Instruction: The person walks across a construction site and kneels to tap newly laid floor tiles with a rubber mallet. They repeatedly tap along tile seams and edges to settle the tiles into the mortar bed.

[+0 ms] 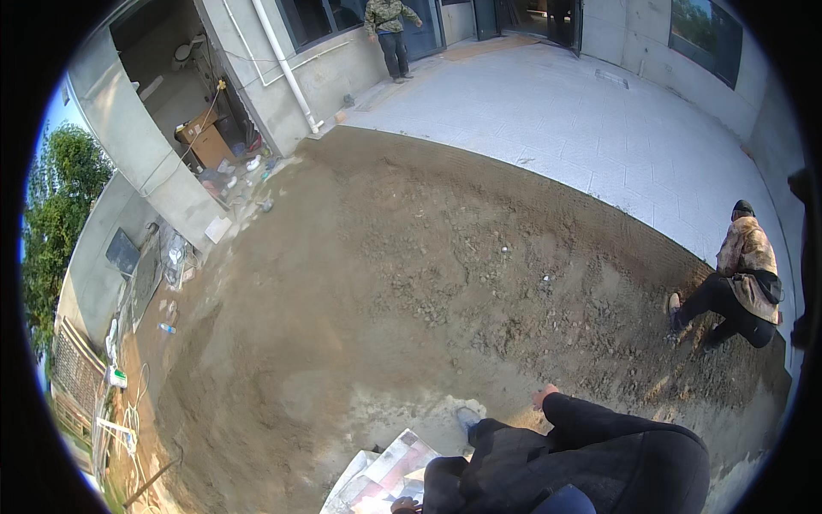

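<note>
My right hand (pixel 545 395) reaches out of a black sleeve at the lower middle, over the soil near my grey shoe (pixel 467 418). Its fingers look loosely apart, with nothing seen in them. My left hand (pixel 404 505) shows only partly at the bottom edge, against a stack of white and pinkish printed cartons (pixel 390 467). Its fingers are too dark and cut off to read. Around me lies a bed of damp grey-brown sand or mortar (pixel 282 343), smooth on the left and lumpy, with small clods (pixel 479 283), toward the right.
Pale laid paving (pixel 548 120) covers the far side. A person (pixel 745 274) crouches at its right edge; another person (pixel 390 38) stands by the far wall. A white drainpipe (pixel 287 68), cardboard boxes (pixel 205 141) and scattered rubbish (pixel 253 163) are at the upper left.
</note>
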Demonstrator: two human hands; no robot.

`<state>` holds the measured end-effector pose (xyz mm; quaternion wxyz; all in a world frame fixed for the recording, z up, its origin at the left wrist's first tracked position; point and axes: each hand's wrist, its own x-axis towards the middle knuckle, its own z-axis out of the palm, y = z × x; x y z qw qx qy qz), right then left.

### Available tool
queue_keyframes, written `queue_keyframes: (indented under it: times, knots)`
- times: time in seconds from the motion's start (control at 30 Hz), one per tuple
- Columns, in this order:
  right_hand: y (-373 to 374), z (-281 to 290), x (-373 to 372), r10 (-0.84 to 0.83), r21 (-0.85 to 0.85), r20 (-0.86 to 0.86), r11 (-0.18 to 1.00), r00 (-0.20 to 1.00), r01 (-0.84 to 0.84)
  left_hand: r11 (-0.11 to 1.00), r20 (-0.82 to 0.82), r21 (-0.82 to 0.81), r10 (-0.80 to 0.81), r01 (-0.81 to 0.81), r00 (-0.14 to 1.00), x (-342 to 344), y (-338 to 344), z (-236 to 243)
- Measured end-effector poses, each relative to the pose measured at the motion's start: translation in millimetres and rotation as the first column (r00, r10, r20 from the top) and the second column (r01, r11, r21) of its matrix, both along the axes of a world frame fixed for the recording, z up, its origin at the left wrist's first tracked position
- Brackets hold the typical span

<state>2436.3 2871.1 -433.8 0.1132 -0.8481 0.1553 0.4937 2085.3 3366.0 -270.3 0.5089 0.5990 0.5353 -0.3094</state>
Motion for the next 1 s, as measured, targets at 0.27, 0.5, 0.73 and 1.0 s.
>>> queue_keyframes:
  times: [0.27, 0.5, 0.73, 1.0]
  knots:
    - [341, 137, 194, -0.189, 0.476, 0.328, 0.88, 0.926, 0.011, 0.597, -0.165, 0.043, -0.786, 0.801, 0.595, 191, 187, -15]
    - [465, 152, 233, -0.176, 0.109, 0.365, 0.983, 0.914, 0.146, 0.746, -0.127, 0.164, -0.633, 0.645, 0.764, 328, 401, -76]
    - [582, 163, 201, -0.819, 0.426, 0.211, 0.568, 0.533, 0.704, 0.932, 0.016, 0.053, -0.359, 0.358, 0.933, 494, 626, -106]
    - [617, 124, 191, -0.647, 0.114, 0.413, 0.735, 0.642, 0.668, 0.84, 0.041, -0.115, -0.53, 0.531, 0.847, 498, 695, -154]
